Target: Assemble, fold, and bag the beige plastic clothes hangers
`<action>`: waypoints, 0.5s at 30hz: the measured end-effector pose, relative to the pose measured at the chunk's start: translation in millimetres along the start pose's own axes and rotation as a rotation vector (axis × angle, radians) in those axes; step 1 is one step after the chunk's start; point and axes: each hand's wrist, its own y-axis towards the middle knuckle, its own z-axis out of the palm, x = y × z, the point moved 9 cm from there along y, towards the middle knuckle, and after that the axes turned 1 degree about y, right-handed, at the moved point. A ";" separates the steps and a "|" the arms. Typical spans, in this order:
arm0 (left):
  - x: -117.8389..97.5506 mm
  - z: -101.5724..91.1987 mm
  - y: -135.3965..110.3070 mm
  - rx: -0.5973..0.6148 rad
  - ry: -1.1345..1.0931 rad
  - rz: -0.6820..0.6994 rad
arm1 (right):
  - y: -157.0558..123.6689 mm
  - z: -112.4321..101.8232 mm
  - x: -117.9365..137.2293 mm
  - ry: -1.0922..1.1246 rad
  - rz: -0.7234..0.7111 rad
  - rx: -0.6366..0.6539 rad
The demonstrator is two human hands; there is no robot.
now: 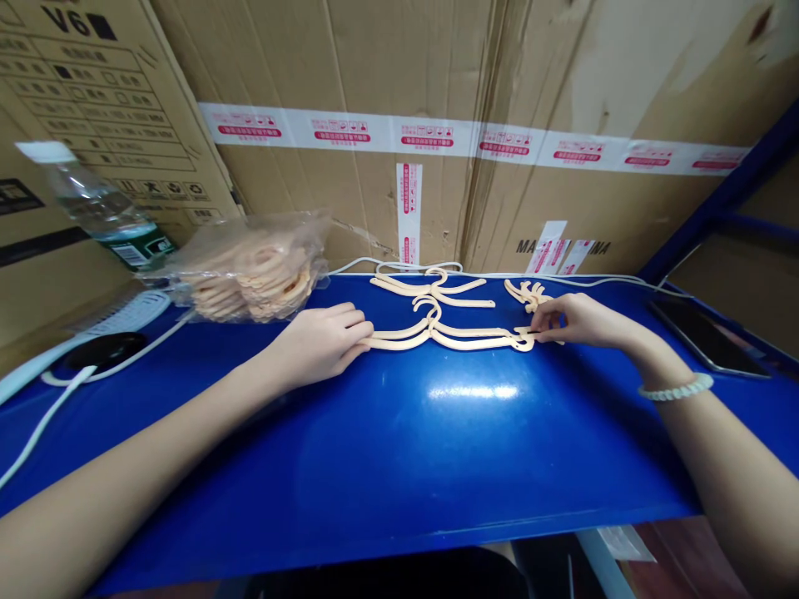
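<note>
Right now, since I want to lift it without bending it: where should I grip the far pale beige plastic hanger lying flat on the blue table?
Probably at the neck below its hook, pinched from above. The far pale beige plastic hanger lies flat on the blue table with thin arms spreading left and right, so the middle should balance it.

you get bright, even light from above, with a white glare patch on the blue table (399, 466) at the centre of the frame. soft shadows sit under your forearms at lower left and lower right. edges bow outward with wide-angle distortion, and the corners look slightly smeared while the middle stays sharp.
</note>
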 end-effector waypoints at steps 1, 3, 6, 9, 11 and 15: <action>0.1 -1.6 0.6 -0.008 -0.002 -0.008 | -0.7 -1.7 2.7 -0.001 -0.012 -0.021; 0.5 -3.5 1.4 -0.020 -0.037 -0.031 | -1.2 -5.8 10.7 0.000 -0.049 -0.088; 0.9 0.3 1.3 -0.035 -0.145 -0.071 | 0.4 -6.3 30.3 -0.005 -0.148 -0.199; 1.6 12.0 0.1 -0.033 -0.245 -0.118 | 5.3 8.9 50.0 -0.020 -0.232 -0.179; 1.9 19.1 -0.3 -0.028 -0.297 -0.141 | 8.2 20.0 57.0 -0.025 -0.245 -0.124; -1.4 21.3 1.5 -0.027 -0.361 -0.119 | 8.9 27.1 56.9 -0.026 -0.233 -0.057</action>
